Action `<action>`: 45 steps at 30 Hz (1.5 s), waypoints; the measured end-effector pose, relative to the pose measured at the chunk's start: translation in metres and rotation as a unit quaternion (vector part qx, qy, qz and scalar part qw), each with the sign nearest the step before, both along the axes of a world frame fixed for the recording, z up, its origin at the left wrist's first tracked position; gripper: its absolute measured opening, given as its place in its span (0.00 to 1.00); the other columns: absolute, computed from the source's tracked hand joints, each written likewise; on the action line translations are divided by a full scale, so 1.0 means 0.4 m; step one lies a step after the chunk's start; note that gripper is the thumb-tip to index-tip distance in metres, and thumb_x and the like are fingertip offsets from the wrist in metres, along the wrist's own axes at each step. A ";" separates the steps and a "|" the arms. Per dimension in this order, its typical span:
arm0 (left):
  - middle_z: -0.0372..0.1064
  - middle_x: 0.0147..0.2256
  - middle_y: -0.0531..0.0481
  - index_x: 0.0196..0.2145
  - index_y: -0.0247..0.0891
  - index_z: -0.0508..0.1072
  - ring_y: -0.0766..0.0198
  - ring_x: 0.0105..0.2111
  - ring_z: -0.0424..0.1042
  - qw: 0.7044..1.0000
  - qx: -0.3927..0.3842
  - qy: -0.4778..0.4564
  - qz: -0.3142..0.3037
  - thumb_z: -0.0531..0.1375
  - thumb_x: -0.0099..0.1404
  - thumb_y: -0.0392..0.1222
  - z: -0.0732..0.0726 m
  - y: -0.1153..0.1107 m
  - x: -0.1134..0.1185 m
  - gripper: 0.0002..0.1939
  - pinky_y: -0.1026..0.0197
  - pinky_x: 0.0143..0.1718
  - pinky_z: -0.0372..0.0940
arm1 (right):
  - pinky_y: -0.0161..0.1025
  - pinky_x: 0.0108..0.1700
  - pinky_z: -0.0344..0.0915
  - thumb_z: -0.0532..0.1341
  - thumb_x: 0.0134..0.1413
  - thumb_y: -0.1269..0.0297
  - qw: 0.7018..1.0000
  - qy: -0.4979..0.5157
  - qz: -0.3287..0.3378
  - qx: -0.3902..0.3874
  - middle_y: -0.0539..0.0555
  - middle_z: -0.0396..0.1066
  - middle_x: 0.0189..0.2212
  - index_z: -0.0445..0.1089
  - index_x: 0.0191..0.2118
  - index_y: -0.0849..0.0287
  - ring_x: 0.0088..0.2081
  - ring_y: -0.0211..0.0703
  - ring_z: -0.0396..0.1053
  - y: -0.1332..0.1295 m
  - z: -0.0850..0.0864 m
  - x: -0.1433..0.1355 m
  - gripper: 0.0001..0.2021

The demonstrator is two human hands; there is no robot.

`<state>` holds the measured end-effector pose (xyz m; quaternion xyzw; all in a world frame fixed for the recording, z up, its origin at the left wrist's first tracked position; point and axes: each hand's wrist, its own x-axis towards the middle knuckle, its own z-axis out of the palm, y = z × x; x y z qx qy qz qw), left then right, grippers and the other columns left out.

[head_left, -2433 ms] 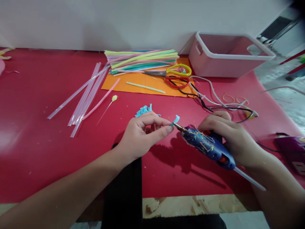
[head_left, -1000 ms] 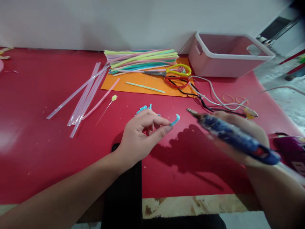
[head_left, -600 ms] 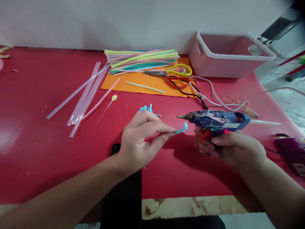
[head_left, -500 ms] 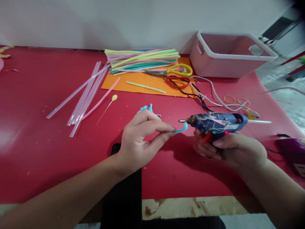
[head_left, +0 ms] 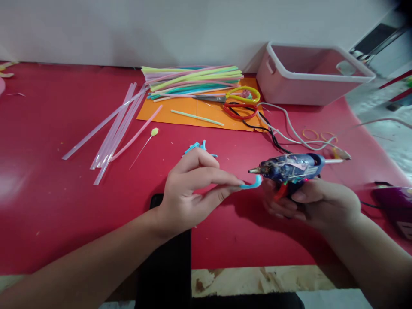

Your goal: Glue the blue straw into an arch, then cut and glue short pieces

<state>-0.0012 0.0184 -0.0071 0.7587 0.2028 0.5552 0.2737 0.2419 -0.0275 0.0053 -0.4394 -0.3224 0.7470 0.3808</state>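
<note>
Between thumb and index finger, my left hand (head_left: 196, 193) pinches a short blue pipe cleaner piece (head_left: 252, 184) whose free end curls upward. My right hand (head_left: 309, 199) is wrapped round the handle of a dark blue hot glue gun (head_left: 289, 167), fingers near its orange trigger. The gun's metal nozzle points left, just above the curled end; whether they touch I cannot tell. A glue stick (head_left: 333, 161) sticks out of the gun's back. Beyond my left hand lie several cut blue pieces (head_left: 201, 146). A yellow-tipped wire stem (head_left: 154, 131) rests on the red table (head_left: 80, 206).
Coloured pipe cleaners (head_left: 193, 81) and scissors (head_left: 241, 103) lie on orange paper (head_left: 154, 110). Several glue sticks (head_left: 117, 128) are at left. A pink bin (head_left: 289, 88) stands at back right, near loose cables (head_left: 286, 113). A black object (head_left: 167, 266) lies under my left forearm.
The glue gun has moved slightly right and down, its nozzle drawing back. My left hand has shifted the blue piece a little right and down. Both grips are the same.
</note>
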 end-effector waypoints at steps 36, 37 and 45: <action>0.64 0.31 0.53 0.36 0.39 0.79 0.68 0.32 0.68 1.000 0.001 -0.019 0.006 0.70 0.61 0.34 -0.003 0.002 0.005 0.06 0.62 0.34 0.70 | 0.37 0.20 0.54 0.61 0.34 0.68 0.999 -0.015 0.039 0.005 0.48 0.61 0.10 0.74 0.20 0.62 0.13 0.34 0.53 -0.011 -0.005 0.002 0.05; 0.65 0.31 0.53 0.36 0.39 0.79 0.68 0.32 0.68 1.000 0.001 -0.018 0.007 0.70 0.61 0.34 -0.003 0.002 0.006 0.06 0.62 0.34 0.70 | 0.37 0.21 0.55 0.61 0.34 0.68 0.999 -0.015 0.042 0.005 0.48 0.61 0.10 0.74 0.20 0.62 0.13 0.34 0.53 -0.011 -0.004 0.003 0.05; 0.65 0.31 0.53 0.36 0.38 0.78 0.68 0.32 0.69 1.000 0.013 -0.013 0.005 0.69 0.62 0.34 0.001 0.002 0.005 0.05 0.64 0.34 0.70 | 0.37 0.21 0.54 0.60 0.35 0.67 0.998 -0.014 0.059 0.012 0.46 0.58 0.10 0.69 0.17 0.60 0.13 0.33 0.51 -0.008 -0.003 0.004 0.04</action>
